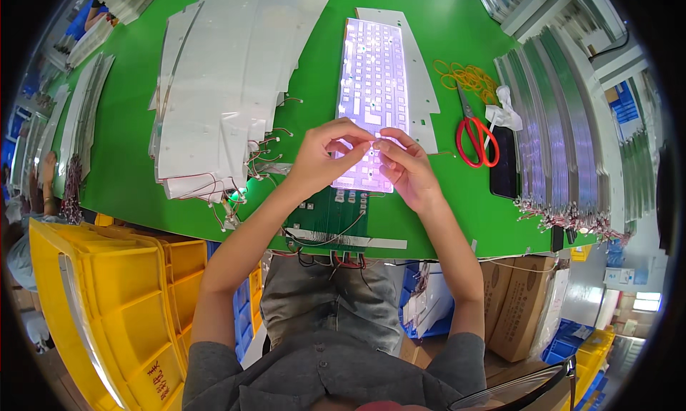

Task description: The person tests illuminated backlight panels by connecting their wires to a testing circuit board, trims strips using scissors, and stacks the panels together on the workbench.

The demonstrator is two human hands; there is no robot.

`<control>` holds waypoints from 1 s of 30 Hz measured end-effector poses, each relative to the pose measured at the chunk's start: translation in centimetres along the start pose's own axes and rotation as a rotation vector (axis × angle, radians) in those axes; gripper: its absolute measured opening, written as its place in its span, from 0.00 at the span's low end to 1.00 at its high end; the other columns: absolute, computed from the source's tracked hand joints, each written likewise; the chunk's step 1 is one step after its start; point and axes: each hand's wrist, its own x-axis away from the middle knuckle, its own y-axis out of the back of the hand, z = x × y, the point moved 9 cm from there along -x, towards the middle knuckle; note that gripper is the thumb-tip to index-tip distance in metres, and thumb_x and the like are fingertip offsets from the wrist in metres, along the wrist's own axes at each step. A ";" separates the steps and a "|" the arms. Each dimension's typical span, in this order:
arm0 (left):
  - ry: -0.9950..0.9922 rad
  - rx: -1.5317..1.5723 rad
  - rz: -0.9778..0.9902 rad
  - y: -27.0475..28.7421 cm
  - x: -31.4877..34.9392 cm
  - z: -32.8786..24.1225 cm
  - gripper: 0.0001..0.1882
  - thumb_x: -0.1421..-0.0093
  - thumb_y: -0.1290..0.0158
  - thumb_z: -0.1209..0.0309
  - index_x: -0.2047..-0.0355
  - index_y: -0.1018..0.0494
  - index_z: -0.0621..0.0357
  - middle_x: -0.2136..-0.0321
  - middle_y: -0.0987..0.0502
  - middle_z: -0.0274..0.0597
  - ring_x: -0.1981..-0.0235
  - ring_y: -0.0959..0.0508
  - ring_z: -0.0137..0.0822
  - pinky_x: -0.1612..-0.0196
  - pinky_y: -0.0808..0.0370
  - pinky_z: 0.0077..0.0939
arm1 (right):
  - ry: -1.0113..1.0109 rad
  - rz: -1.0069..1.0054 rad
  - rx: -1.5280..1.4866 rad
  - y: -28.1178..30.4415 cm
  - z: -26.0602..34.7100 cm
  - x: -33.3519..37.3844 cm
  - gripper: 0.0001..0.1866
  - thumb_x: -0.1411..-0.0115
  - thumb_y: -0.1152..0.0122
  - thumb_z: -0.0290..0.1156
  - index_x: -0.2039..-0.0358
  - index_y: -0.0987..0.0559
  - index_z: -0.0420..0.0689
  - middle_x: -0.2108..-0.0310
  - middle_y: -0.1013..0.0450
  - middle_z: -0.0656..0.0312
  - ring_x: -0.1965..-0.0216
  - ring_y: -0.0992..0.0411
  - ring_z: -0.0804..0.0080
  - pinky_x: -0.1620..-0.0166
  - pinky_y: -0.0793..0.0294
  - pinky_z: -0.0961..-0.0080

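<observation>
A glowing white-violet keyboard-shaped backlight panel (373, 68) lies lengthwise on the green table, on top of a white sheet (423, 100). Over its near end, my left hand (330, 157) and my right hand (409, 169) meet with thumbs and forefingers pinched. Whatever sits between those fingertips is too small to make out. Just below the panel, a green circuit board (321, 214) with wires rests at the table's front edge, partly under my left forearm.
Left of the panel is a fanned stack of white sheets (214, 89) with thin wires. To the right lie yellow rubber bands (468, 76), red-handled scissors (477, 141), a black phone-like slab (504, 169) and stacked panels (554, 118). Yellow crates (118, 296) stand below left.
</observation>
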 end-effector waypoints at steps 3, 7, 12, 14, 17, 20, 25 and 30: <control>-0.110 -0.129 0.026 -0.8 0.1 -1.7 0.09 0.50 0.44 0.82 0.67 0.24 0.60 0.71 0.26 0.36 0.71 0.26 0.25 0.71 0.28 0.14 | -0.007 0.020 -0.043 0.3 -0.2 0.0 0.15 0.47 0.41 0.22 0.58 0.29 0.40 0.76 0.31 0.69 0.77 0.38 0.88 0.76 0.39 0.91; -0.138 -0.195 -0.008 -0.3 0.1 -1.2 0.10 0.52 0.43 0.82 0.67 0.23 0.59 0.72 0.26 0.36 0.71 0.26 0.25 0.72 0.28 0.14 | -0.037 0.003 -0.019 0.2 -0.5 0.0 0.15 0.48 0.40 0.23 0.59 0.29 0.41 0.77 0.34 0.70 0.77 0.38 0.88 0.76 0.40 0.91; -0.283 -0.315 0.000 -0.6 0.4 -2.7 0.10 0.53 0.42 0.82 0.69 0.22 0.60 0.73 0.26 0.36 0.74 0.26 0.27 0.73 0.29 0.16 | -0.042 -0.008 0.092 0.4 -0.5 0.0 0.14 0.47 0.40 0.24 0.59 0.29 0.42 0.73 0.31 0.67 0.76 0.38 0.87 0.75 0.39 0.91; -0.307 -0.380 0.002 -0.9 0.6 -2.8 0.08 0.52 0.43 0.80 0.69 0.23 0.60 0.74 0.27 0.36 0.75 0.26 0.28 0.74 0.29 0.17 | -0.032 0.001 0.142 0.5 -0.4 -0.1 0.14 0.47 0.40 0.24 0.59 0.29 0.43 0.70 0.29 0.65 0.75 0.38 0.87 0.74 0.39 0.91; -0.328 -0.478 0.008 -1.2 0.8 -2.9 0.06 0.51 0.43 0.77 0.70 0.23 0.59 0.75 0.28 0.36 0.77 0.27 0.30 0.75 0.30 0.20 | -0.004 0.005 0.190 0.3 0.1 0.1 0.15 0.47 0.40 0.24 0.59 0.30 0.42 0.68 0.28 0.62 0.75 0.37 0.86 0.74 0.39 0.90; -0.351 -0.551 0.022 -1.5 0.9 -3.0 0.06 0.51 0.43 0.75 0.71 0.24 0.59 0.75 0.28 0.35 0.77 0.27 0.32 0.76 0.30 0.22 | 0.032 0.053 0.258 -0.1 0.8 0.4 0.15 0.47 0.40 0.24 0.58 0.30 0.40 0.69 0.28 0.61 0.76 0.37 0.84 0.75 0.39 0.89; -0.429 -0.690 0.028 -1.8 1.3 -3.5 0.06 0.52 0.44 0.74 0.71 0.24 0.58 0.76 0.28 0.35 0.78 0.27 0.34 0.76 0.29 0.25 | 0.002 0.054 0.298 -0.5 1.0 0.6 0.16 0.47 0.40 0.25 0.58 0.30 0.40 0.70 0.27 0.60 0.77 0.35 0.82 0.77 0.39 0.87; -0.423 -0.660 0.056 -2.1 1.3 -3.5 0.05 0.52 0.44 0.74 0.72 0.24 0.59 0.76 0.28 0.35 0.78 0.27 0.35 0.76 0.29 0.25 | 0.002 0.073 0.368 -0.2 0.8 0.5 0.16 0.48 0.39 0.26 0.58 0.29 0.40 0.71 0.28 0.61 0.77 0.34 0.82 0.77 0.40 0.87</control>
